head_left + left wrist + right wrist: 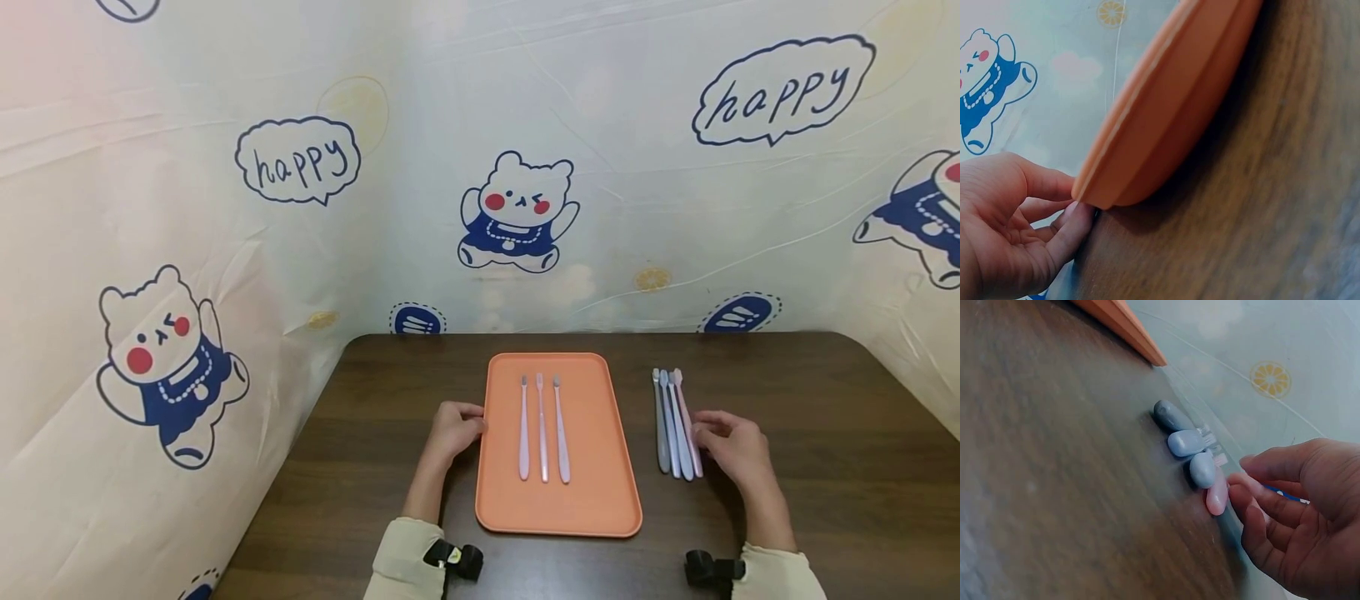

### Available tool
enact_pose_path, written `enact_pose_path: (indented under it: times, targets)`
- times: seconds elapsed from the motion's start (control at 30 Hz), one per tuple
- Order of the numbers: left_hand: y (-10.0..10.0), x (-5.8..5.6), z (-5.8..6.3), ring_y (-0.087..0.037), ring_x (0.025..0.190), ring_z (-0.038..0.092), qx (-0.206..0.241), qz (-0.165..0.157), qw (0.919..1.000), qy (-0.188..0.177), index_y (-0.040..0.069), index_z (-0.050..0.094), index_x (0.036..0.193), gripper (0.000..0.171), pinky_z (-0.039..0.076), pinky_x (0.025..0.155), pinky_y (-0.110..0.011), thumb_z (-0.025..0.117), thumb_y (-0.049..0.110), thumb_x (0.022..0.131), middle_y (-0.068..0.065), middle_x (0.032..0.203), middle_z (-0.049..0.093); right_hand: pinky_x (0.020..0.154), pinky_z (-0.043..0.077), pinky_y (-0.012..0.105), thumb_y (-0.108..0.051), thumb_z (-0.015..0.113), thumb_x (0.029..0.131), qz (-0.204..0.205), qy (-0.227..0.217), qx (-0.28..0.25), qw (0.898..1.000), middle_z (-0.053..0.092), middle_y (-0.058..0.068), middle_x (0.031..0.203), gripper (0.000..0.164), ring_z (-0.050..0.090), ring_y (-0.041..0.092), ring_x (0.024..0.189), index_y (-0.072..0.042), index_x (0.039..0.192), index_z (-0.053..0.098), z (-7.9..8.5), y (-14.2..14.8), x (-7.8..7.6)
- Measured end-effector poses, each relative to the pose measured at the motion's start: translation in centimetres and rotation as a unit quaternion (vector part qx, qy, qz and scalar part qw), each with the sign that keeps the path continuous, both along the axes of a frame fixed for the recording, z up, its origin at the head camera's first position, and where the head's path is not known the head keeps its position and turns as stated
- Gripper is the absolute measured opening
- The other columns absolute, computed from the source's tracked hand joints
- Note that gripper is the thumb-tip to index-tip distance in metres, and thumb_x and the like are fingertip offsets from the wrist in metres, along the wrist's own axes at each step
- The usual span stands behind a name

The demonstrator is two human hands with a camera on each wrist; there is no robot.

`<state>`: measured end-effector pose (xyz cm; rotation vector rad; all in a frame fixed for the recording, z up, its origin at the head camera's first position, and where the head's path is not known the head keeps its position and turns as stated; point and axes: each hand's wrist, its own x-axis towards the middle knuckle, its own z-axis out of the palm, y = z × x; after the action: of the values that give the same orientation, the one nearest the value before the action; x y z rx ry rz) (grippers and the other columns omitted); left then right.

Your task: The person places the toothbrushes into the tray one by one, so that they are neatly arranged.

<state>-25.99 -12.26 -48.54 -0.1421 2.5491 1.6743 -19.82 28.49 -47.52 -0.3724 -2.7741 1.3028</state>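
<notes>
An orange tray (592, 508) lies on the table with three pale pink and lilac toothbrushes (562, 454) side by side on it, bristles at the far end. My left hand (453, 432) is at the tray's left edge. In the left wrist view its thumb and fingers pinch the tray's rim (1094, 187). To the right of the tray lies a close group of several toothbrushes, with a grey-blue one (662, 433) on the left and a pink one (692, 442) on the right. Beside the pink toothbrush my right hand (735, 446) has loosely bent fingers and holds nothing.
The dark brown wooden table (337, 500) extends on both sides of the tray. Behind it hangs a pale sheet (637, 225) printed with bears and the word "happy". A black wrist camera (471, 562) sits at the left sleeve and another (701, 568) at the right sleeve.
</notes>
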Motion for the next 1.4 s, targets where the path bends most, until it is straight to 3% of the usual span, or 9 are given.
enact_pose_path:
  times: [0.2,0.67,1.07,1.27,1.4]
  targets:
    - [-0.1,-0.1,0.2,-0.017,0.08,0.069,0.0,0.003,1.0,-0.003,-0.008,0.074,0.108,0.027,0.059,0.071,-0.029,0.064,-0.001,0.085,-0.023,0.103,0.075,0.073,0.044,0.027,-0.019,0.062,0.096,0.004,-0.012,0.033,0.999,0.07,0.029,0.114,0.04,0.063,0.034,0.097,0.008,0.127,0.064,-0.3,0.2,-0.2]
    - [-0.3,0.0,-0.3,-0.019,0.084,0.071,0.004,-0.011,0.9998,-0.013,-0.009,0.072,0.113,0.029,0.06,0.072,-0.031,0.062,-0.001,0.087,-0.024,0.104,0.074,0.067,0.047,0.027,-0.023,0.065,0.096,-0.013,-0.041,0.021,0.999,0.067,0.03,0.112,0.045,0.061,0.03,0.089,0.009,0.128,0.063,-0.8,0.1,-0.1]
    - [0.0,-0.2,-0.3,-0.017,0.081,0.069,0.005,-0.003,0.9999,-0.012,-0.008,0.073,0.111,0.028,0.059,0.072,-0.03,0.063,-0.001,0.086,-0.022,0.103,0.075,0.08,0.053,0.049,-0.024,0.059,0.097,-0.01,-0.045,0.066,0.997,0.066,0.034,0.123,0.047,0.063,0.039,0.097,0.01,0.128,0.063,0.2,-0.6,-0.4]
    - [0.1,-0.1,-0.2,-0.016,0.08,0.07,0.007,-0.003,0.9999,-0.01,-0.009,0.073,0.111,0.028,0.06,0.072,-0.03,0.063,-0.002,0.086,-0.023,0.104,0.074,0.082,0.052,0.053,-0.021,0.057,0.097,-0.011,-0.042,0.09,0.995,0.066,0.034,0.122,0.042,0.063,0.042,0.098,0.009,0.125,0.066,0.2,-1.0,-0.5]
    - [0.1,0.0,-0.1,-0.017,0.081,0.07,0.01,-0.004,0.9999,-0.01,-0.01,0.073,0.111,0.028,0.06,0.072,-0.031,0.063,-0.003,0.086,-0.024,0.104,0.074,0.076,0.052,0.052,-0.019,0.054,0.097,-0.009,-0.043,0.103,0.994,0.068,0.034,0.116,0.041,0.065,0.042,0.092,0.01,0.123,0.066,0.4,-1.3,-0.5]
